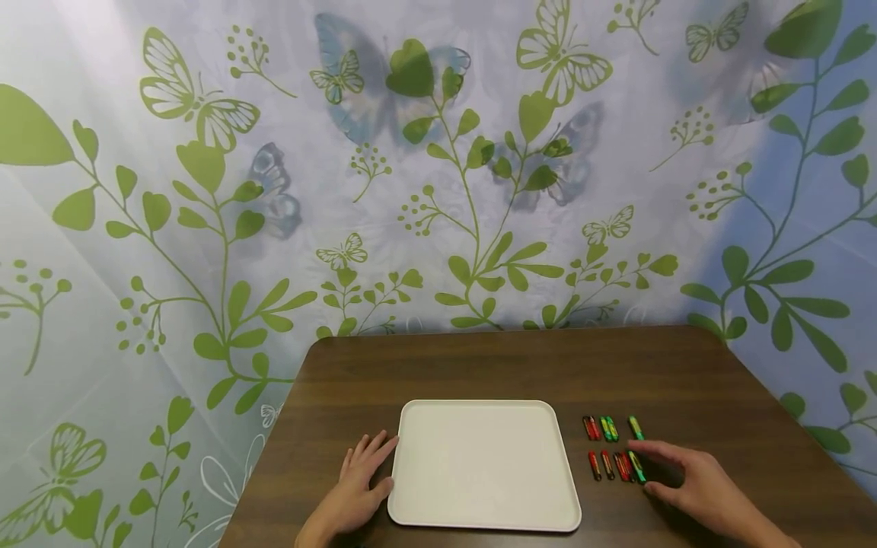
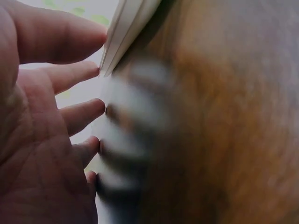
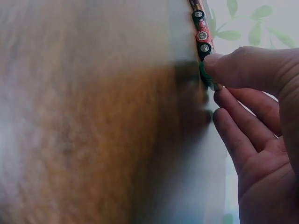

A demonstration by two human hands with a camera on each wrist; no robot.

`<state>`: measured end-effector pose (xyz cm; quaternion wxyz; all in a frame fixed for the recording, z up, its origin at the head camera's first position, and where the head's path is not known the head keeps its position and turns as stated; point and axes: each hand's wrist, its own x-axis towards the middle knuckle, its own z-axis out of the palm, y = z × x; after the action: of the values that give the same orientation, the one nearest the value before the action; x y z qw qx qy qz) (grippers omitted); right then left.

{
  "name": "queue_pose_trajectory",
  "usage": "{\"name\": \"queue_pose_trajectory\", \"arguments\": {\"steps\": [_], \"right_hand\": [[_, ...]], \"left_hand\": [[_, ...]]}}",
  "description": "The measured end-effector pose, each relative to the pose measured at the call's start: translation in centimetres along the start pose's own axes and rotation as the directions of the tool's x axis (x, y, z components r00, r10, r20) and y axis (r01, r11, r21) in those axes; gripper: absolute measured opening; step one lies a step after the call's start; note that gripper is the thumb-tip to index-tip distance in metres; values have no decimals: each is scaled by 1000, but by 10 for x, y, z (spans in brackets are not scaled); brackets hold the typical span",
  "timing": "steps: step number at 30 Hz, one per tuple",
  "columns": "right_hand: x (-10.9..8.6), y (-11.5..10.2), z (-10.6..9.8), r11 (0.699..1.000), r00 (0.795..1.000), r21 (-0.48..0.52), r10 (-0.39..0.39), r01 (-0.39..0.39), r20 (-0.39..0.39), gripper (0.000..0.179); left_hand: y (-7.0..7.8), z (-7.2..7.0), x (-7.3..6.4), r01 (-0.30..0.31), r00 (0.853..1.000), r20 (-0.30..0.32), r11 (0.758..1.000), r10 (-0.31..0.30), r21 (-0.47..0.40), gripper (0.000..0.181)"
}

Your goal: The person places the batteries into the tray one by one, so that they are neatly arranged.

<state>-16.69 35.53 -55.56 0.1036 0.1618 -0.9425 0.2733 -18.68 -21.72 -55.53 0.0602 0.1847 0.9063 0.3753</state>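
Pinching, seemingly, a green-and-yellow battery [image 1: 637,468] with thumb and index finger of the right hand [image 1: 702,487], at the lower right of the head view: thumb at the near end, index finger at the far end. In the right wrist view, touching the green casing with the thumb tip; how firmly, cannot tell. Resting the left hand [image 1: 352,487] open, fingers spread and relaxed, at the left rim of the pale rectangular tray [image 1: 486,464], in the lower centre of the frame.

Just left of the pinched battery, in the same row on the dark wooden table [image 1: 507,365], see two separate red-and-black batteries [image 1: 607,464] and a tight red-and-black group [image 1: 620,466]. In the row above, see a red-and-black pair [image 1: 594,428], a green pair [image 1: 613,429] and a lone green battery [image 1: 636,428], just above the index finger.

To handle well, by judgement: centre the fingertips on both ends, so as to prevent rolling of the round casing. Move slowly, without knocking the close red-and-black group or brushing the lone green battery. Press only lightly on the tray, to steady without pushing.

Looking for brands, find only small pale marks on red casing, upper right of the right wrist view; too small and blurred to read.
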Motion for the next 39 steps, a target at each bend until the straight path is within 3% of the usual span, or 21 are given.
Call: {"name": "queue_pose_trajectory", "arguments": {"steps": [9,19,25,28,33,39], "right_hand": [[2,1,3,999,999,18,-33,34,-16,64],[4,1,4,1000,1000,21,-15,15,15,61],[7,-1,-2,999,1000,-27,24,-23,9,59],[10,-6,-9,999,1000,-29,26,-26,-14,57],[22,-22,-18,998,997,-46,-39,36,-72,55],[44,-49,-21,996,994,-42,-87,84,-69,54]], "left_hand": [[2,-2,1,5,999,35,1000,-5,-8,68],[-1,-2,1,9,998,56,1000,-7,-22,71],[-2,-3,2,5,999,54,1000,-4,-20,72],[-2,-3,2,9,998,60,1000,-7,-24,72],[-3,-2,2,11,998,59,1000,-9,-23,72],[-4,-2,2,-1,999,50,1000,2,-30,72]]}}
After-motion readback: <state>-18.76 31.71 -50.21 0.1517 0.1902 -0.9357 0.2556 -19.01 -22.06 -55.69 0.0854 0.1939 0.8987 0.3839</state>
